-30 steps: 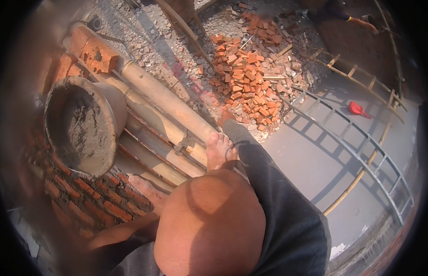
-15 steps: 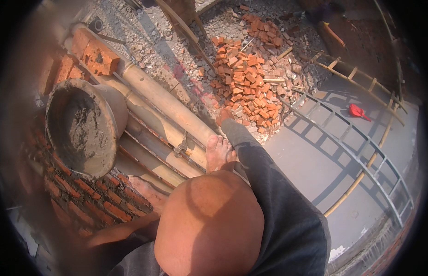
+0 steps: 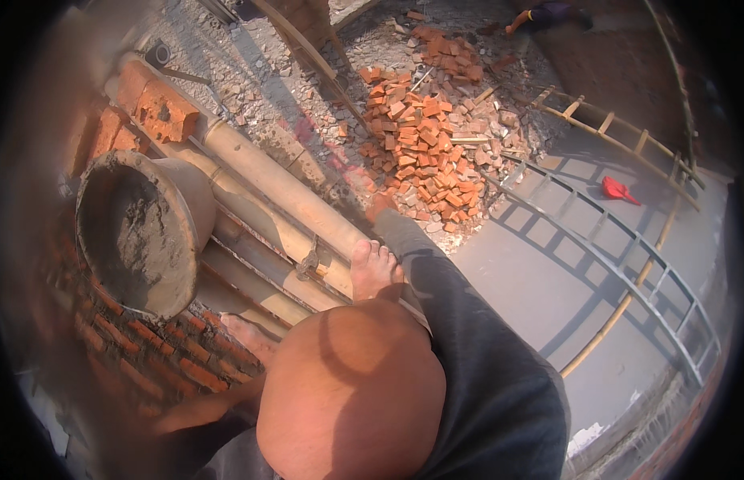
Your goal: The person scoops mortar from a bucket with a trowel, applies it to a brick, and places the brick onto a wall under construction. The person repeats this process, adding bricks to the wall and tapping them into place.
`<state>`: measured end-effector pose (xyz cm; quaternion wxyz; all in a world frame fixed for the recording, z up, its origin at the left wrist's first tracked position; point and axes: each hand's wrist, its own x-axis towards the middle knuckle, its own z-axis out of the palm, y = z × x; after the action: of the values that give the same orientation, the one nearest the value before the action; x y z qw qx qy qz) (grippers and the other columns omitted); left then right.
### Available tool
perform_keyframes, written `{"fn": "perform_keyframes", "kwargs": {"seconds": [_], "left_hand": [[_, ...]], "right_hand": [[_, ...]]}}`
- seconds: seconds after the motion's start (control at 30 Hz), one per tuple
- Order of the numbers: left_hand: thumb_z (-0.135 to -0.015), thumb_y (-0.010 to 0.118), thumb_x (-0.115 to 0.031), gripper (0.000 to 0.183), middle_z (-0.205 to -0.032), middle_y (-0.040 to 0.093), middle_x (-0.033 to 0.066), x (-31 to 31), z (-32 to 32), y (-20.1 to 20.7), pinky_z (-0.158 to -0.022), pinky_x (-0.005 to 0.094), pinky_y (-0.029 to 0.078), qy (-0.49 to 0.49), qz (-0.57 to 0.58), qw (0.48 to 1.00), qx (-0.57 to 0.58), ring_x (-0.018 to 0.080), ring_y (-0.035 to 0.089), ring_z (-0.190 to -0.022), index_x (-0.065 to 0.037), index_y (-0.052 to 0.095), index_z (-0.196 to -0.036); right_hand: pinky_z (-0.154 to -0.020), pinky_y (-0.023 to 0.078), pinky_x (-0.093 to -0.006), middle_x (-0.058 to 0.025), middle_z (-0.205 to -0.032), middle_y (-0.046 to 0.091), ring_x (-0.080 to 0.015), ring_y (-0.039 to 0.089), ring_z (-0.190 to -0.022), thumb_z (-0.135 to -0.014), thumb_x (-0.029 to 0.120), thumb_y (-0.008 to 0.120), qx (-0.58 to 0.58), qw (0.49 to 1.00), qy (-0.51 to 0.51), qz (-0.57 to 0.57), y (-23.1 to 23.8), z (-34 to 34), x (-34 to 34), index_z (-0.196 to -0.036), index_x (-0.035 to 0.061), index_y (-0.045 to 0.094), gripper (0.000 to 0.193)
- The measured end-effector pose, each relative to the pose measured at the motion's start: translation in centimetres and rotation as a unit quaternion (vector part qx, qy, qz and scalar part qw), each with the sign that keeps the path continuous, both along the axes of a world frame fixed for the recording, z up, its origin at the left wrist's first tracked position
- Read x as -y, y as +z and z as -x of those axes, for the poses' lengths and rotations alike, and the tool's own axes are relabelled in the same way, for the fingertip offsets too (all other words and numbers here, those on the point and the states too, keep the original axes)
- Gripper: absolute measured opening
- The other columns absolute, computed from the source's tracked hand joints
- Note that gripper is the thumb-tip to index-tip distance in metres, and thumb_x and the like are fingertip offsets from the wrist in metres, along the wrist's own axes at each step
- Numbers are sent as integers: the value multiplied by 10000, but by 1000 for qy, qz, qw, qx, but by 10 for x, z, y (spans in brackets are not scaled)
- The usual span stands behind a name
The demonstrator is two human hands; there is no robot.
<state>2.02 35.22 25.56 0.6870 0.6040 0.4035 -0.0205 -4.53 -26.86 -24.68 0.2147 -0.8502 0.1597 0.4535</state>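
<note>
Mortar bucket (image 3: 200, 192) at left of frame; state of hands undetermined

The bucket contains grey mortar (image 3: 144, 248) and sits beside diagonal bamboo poles (image 3: 280, 188). Orange bricks (image 3: 160, 108) lie just above it, upper left. A bare foot (image 3: 376, 272) rests on the poles near centre. A small brown shape past the dark grey cloth (image 3: 500, 360) may be the right hand (image 3: 380, 208); whether open or closed cannot be told. The left hand cannot be made out. A brick pile (image 3: 416, 136) occupies upper centre.

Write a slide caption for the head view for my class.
Seen from above: a round grey bucket holding mortar, long tan bamboo poles, and rectangular orange bricks heaped on pale rubble.
</note>
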Motion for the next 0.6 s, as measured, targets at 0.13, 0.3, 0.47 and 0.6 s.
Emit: {"fn": "perform_keyframes", "kwargs": {"seconds": [0.13, 0.3, 0.47, 0.6], "left_hand": [[-948, 663, -259, 101, -890, 682, 4, 13, -3, 5, -694, 373, 545, 1, 44, 999, -5, 168, 623, -748, -163, 646, -977], [-931, 670, -259, 295, -1080, 726, 54, 35, -16, 6, -788, 446, 580, -40, -83, 996, 13, 226, 680, -882, -130, 663, -1196], [-929, 670, -262, 383, -1154, 715, 64, 46, -17, 7, -843, 468, 585, -29, -234, 972, -16, 234, 685, -1020, -121, 635, -1283], [-932, 678, -262, 389, -1150, 711, 83, 51, -17, 10, -856, 461, 590, -33, -204, 978, -1, 241, 683, -1036, -100, 629, -1282]], "right_hand": [[-1025, 528, -466, -211, -1244, 704, -390, 664, -1193, -930, 257, 666, 14, 1000, 19, -4, -1, 1, -1, -1181, 56, 713, 326], [-1014, 535, -470, -230, -1232, 703, -398, 670, -1173, -908, 207, 660, 27, 1000, 6, 7, -1, 3, 0, -1205, 33, 711, 348], [-1013, 536, -472, -235, -1222, 705, -404, 668, -1173, -899, 193, 663, 38, 999, 13, -10, -1, 3, 1, -1221, 33, 706, 362], [-1048, 506, -465, -246, -1272, 677, -410, 635, -1215, -886, 226, 667, 24, 1000, -7, -10, -1, 2, 3, -1244, 33, 683, 407]]}}
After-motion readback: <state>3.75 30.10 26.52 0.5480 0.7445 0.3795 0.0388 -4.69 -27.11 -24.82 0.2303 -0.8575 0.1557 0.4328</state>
